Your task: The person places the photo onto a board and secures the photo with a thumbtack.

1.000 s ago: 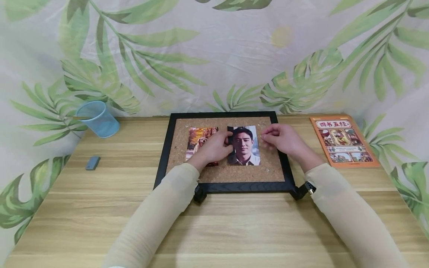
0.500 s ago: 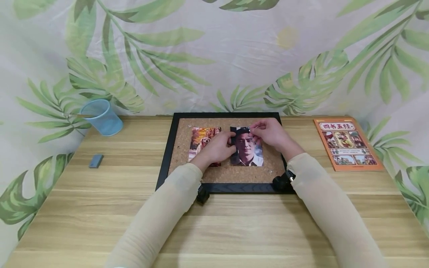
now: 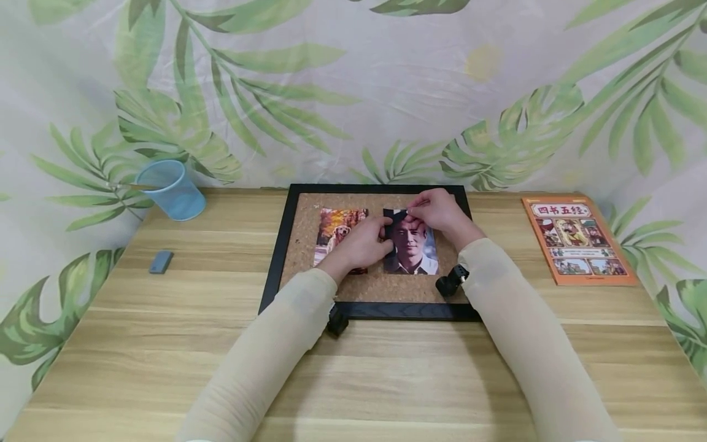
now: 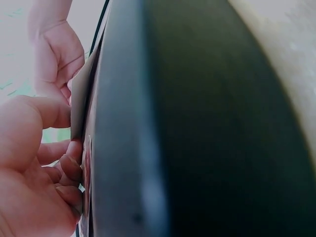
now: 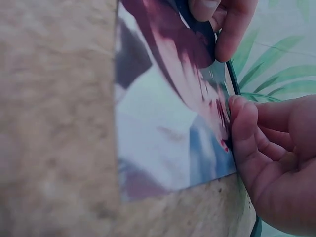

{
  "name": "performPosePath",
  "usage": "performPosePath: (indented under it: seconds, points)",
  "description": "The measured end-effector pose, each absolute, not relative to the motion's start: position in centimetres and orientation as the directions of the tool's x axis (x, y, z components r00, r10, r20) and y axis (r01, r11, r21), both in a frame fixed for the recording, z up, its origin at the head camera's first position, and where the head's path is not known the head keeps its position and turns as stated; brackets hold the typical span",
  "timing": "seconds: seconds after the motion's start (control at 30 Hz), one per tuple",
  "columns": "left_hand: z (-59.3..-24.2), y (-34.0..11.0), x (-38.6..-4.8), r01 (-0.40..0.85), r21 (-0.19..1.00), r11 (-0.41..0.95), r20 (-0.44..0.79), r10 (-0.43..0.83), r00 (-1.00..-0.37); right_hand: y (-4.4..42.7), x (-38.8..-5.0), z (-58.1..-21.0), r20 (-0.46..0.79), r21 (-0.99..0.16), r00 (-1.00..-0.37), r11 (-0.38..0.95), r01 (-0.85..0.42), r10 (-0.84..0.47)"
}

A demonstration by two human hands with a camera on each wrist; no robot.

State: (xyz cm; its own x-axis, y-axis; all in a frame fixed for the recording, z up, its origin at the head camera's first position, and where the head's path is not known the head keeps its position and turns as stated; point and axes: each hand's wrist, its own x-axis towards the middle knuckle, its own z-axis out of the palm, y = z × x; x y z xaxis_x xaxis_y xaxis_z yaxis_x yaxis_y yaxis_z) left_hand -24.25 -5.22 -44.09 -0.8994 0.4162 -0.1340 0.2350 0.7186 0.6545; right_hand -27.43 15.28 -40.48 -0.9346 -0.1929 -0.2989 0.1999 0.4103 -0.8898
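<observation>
A portrait photo (image 3: 411,248) lies over the right half of a framed cork board (image 3: 309,270). My left hand (image 3: 361,245) pinches its left edge between thumb and fingers; in the left wrist view that edge of the photo (image 4: 81,101) stands off the board. At the photo's top edge my right hand (image 3: 439,212) pinches a tiny whitish pushpin (image 3: 408,212), mostly hidden by the fingertips. The right wrist view has the thumb and index finger of the right hand (image 5: 276,148) pressed together against the photo. A dog photo (image 3: 331,224) sits on the board's left half, partly behind my left hand.
A blue mesh cup (image 3: 179,190) with a thin stick in it stands tilted at the back left. Nearer lies a grey-blue eraser-like block (image 3: 161,262). An orange book (image 3: 580,239) lies to the right of the board. Leaf-patterned cloth (image 3: 386,92) rises behind the table.
My right hand has moved left from beside the photo's right edge to its top edge. The left hand keeps its pinch on the left edge. The head view has shifted slightly.
</observation>
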Motion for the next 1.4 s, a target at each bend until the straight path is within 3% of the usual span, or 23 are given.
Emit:
performPosePath:
  seconds: [0.67,1.17,1.4]
  points:
    - [-44.1,-5.1,-24.4,0.234,0.641,0.732,-0.151,0.418,-0.896,14.0,-29.1,-39.5,-0.389,-0.716,-0.912,0.666,0.209,-0.132]
    - [-45.0,-5.0,-24.1,0.281,0.613,0.738,-0.085,0.415,-0.906,14.7,-29.2,-39.8,-0.438,-0.702,-0.896,0.653,0.285,-0.079]
    - [-44.3,-5.1,-23.2,0.282,0.593,0.754,-0.063,0.393,-0.917,15.1,-28.8,-40.0,-0.411,-0.734,-0.906,0.628,0.26,-0.105]
